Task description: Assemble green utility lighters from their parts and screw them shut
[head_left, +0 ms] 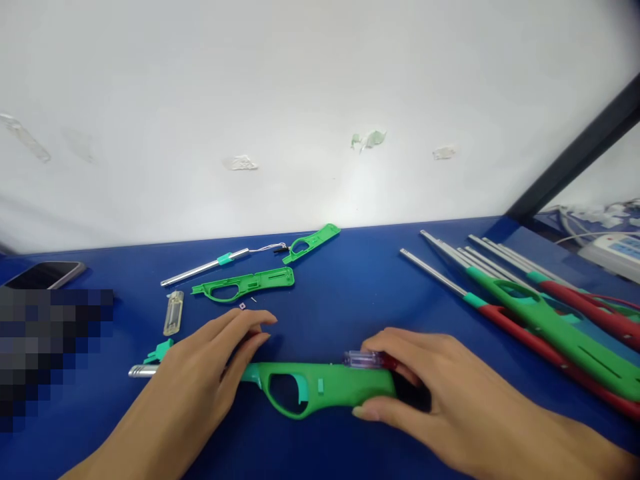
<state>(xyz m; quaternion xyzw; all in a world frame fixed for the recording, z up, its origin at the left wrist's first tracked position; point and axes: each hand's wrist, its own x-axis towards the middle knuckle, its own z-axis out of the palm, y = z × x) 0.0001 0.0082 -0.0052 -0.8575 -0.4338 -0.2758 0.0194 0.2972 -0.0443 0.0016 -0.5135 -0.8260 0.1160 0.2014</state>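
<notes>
A green lighter (345,385) with a trigger loop lies across the front of the blue table, its metal tube pointing left. Over the tube end is my left hand (200,380), thumb and fingers apart, with nothing seen between them. My right hand (430,380) has its fingers around a clear purple-tinted tool handle (363,359) with a red part, and its thumb touches the lighter's right end. Behind lie an open green shell half (250,283), a second shell piece (317,241), a metal tube with wires (195,272) and a clear fuel tank (173,313).
Several red and green lighters (545,320) lie in a pile at the right. A phone (47,275) rests at the far left. A white power strip (613,253) with cables is at the right edge, beyond a dark post (575,147).
</notes>
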